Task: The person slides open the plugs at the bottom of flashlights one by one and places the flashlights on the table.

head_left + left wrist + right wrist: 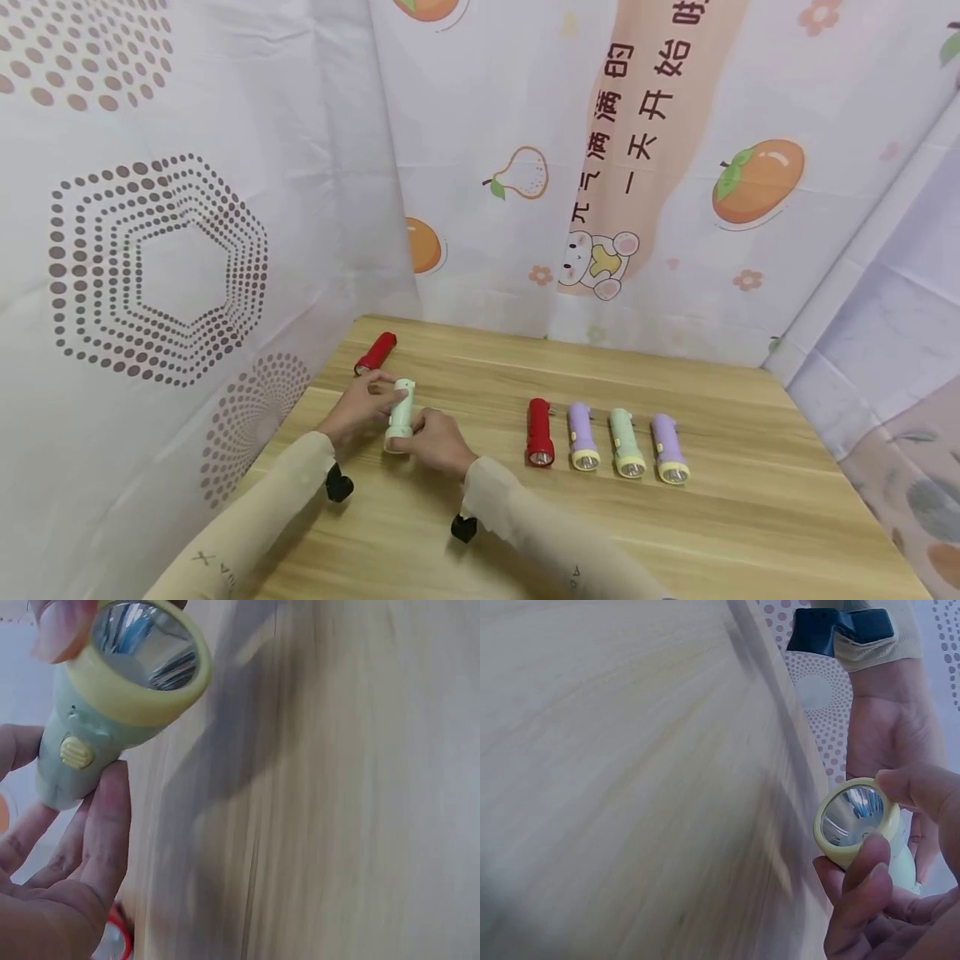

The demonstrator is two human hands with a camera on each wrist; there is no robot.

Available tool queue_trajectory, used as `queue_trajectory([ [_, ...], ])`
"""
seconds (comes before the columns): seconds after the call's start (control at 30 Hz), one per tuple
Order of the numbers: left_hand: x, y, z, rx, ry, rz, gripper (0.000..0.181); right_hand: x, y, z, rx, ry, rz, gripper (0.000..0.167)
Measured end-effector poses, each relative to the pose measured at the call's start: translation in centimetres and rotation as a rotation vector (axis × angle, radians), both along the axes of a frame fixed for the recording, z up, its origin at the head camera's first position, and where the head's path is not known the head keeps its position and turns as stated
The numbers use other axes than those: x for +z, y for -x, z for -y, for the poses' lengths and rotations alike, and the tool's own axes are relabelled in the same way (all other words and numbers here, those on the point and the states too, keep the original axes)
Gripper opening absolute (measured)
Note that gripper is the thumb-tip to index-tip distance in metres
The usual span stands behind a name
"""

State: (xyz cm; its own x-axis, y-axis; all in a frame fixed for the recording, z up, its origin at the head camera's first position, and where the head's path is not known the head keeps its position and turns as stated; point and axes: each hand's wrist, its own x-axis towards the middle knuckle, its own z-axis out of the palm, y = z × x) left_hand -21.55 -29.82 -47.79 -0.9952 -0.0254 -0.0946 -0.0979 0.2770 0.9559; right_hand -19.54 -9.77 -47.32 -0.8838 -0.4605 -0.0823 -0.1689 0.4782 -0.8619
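Note:
Both hands hold a pale green flashlight point(402, 410) above the left part of the table. My left hand point(365, 406) grips its body; in the left wrist view, thumb and fingers lie on either side of the barrel near the yellow switch point(76, 752). At the other end, my right hand point(438, 442) pinches the yellow lens rim point(826, 841), seen in the right wrist view with the reflector uncovered. A red flashlight point(377, 352) lies just beyond the left hand.
To the right, a red flashlight point(538, 429), a purple one point(581, 429), a green one point(622, 435) and another purple one point(666, 442) lie in a row, lenses toward me. Printed curtains point(480, 108) hang behind and beside the wooden table point(720, 533).

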Motion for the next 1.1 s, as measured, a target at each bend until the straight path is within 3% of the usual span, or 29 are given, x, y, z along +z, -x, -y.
queue_trajectory([
  [0.23, 0.4, -0.2, -2.5, 0.024, -0.019, -0.042, 0.054, 0.6, -0.2, -2.6, 0.007, -0.014, -0.017, 0.041],
  [0.47, 1.0, -0.8, -4.8, 0.042, -0.004, -0.06, 0.046, 1.2, -0.8, -5.2, 0.031, 0.035, 0.008, 0.04],
  [0.63, 0.6, -1.0, -6.3, 0.026, -0.047, -0.041, 0.046, 1.4, -1.3, -7.1, 0.037, 0.086, 0.095, 0.037],
  [0.83, 0.5, -1.7, -8.2, -0.005, -0.057, -0.076, 0.044, 1.4, -1.7, -9.3, 0.026, 0.164, 0.209, 0.039],
  [1.1, 0.0, -2.4, -10.2, -0.066, -0.103, -0.077, 0.042, 0.9, -2.2, -11.7, 0.051, 0.167, 0.231, 0.037],
])
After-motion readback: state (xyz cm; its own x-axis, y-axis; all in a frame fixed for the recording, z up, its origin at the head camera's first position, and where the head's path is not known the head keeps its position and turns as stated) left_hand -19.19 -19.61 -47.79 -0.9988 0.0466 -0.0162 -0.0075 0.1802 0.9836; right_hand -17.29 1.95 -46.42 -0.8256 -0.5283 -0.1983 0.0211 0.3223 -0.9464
